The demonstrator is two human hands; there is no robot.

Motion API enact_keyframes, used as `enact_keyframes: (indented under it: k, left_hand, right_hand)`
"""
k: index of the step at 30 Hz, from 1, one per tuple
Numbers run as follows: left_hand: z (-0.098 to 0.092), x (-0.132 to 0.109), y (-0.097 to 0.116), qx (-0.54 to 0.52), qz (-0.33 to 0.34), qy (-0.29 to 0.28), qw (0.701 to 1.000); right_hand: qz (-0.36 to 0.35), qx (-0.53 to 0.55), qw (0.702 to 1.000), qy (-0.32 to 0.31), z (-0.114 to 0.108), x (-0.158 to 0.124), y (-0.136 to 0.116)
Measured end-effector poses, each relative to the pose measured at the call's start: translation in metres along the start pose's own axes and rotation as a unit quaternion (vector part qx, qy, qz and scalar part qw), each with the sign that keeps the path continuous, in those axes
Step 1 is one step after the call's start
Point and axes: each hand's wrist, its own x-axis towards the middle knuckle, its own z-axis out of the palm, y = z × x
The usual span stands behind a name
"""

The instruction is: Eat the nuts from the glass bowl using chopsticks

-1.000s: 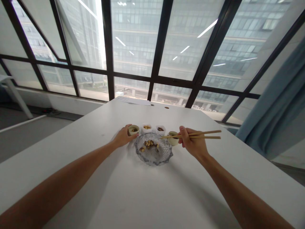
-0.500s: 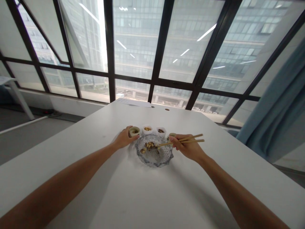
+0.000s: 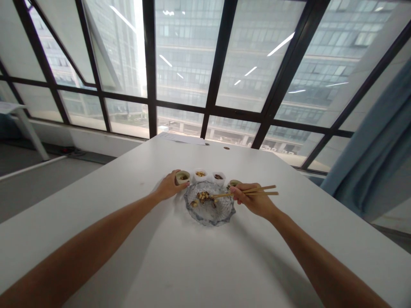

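My left hand [image 3: 169,187] is wrapped round a small pale green cup [image 3: 183,178] at the far left of the glass dish. In my right hand [image 3: 253,199] is a pair of wooden chopsticks [image 3: 261,191], their tips among the food pieces [image 3: 203,196] in the dish. The clear, scalloped glass dish [image 3: 224,219] holds small brown and pale bits, too small to name surely. Behind it stand a white cup [image 3: 200,175] with yellowish pieces and another white cup [image 3: 219,179] with dark pieces. A second green cup [image 3: 234,183] is partly hidden by my right hand.
All this stands on a white table [image 3: 180,265]. Paper sheets [image 3: 183,138] and a small brown round thing [image 3: 226,148] lie near its far edge. Beyond are dark-framed windows, with a blue curtain [image 3: 369,154] at right.
The view has shifted slightly, so everything sits a little further right. Chopstick tips remain among the food in the dish, and my left hand stays on the green cup.
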Motion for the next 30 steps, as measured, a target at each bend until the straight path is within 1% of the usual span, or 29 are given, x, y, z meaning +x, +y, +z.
enact_keyframes:
  k: [4,5,7,9,11,14,16,18,21,23,25,27,30]
  left_hand:
    - [0.0,0.0,0.0,0.003,0.012,0.003,1.0]
    - [0.0,0.001,0.0,0.001,0.021,0.009,1.0]
    - [-0.001,0.001,-0.001,0.0,0.044,0.025,0.999]
    - [-0.002,0.001,-0.001,0.003,0.066,0.037,0.997]
    - [-0.003,0.001,-0.001,0.005,0.079,0.047,0.996]
    - [-0.004,0.0,0.001,-0.003,0.09,0.054,0.994]
    - [-0.004,-0.001,0.002,-0.012,0.092,0.055,0.994]
    - [-0.004,-0.001,0.002,-0.024,0.082,0.055,0.995]
    - [-0.003,-0.001,0.003,-0.034,0.065,0.053,0.996]
    - [-0.002,-0.001,0.004,-0.032,0.071,0.053,0.996]
    - [-0.002,-0.002,0.006,-0.026,0.085,0.052,0.995]
    - [-0.002,-0.002,0.007,-0.023,0.094,0.05,0.994]
    - [-0.003,-0.003,0.008,-0.029,0.1,0.046,0.993]
  right_hand:
    - [0.012,0.026,1.0,0.008,0.004,-0.001,0.004]
    - [0.022,0.047,0.998,0.023,0.005,0.0,0.005]
    - [0.059,0.107,0.989,0.077,0.007,0.002,0.008]
    - [0.103,0.179,0.968,0.14,0.007,0.005,0.011]
    - [0.136,0.242,0.943,0.182,0.007,0.009,0.015]
    - [0.17,0.311,0.911,0.211,0.006,0.013,0.018]
    - [0.183,0.33,0.9,0.217,0.006,0.014,0.019]
    - [0.171,0.312,0.908,0.222,0.006,0.013,0.017]
    - [0.111,0.245,0.934,0.236,0.009,0.006,0.011]
    - [0.073,0.21,0.942,0.252,0.012,0.003,0.005]
    - [0.055,0.194,0.944,0.26,0.018,0.003,-0.002]
    - [0.05,0.187,0.949,0.25,0.027,0.009,-0.009]
    - [0.051,0.187,0.958,0.214,0.047,0.029,-0.019]
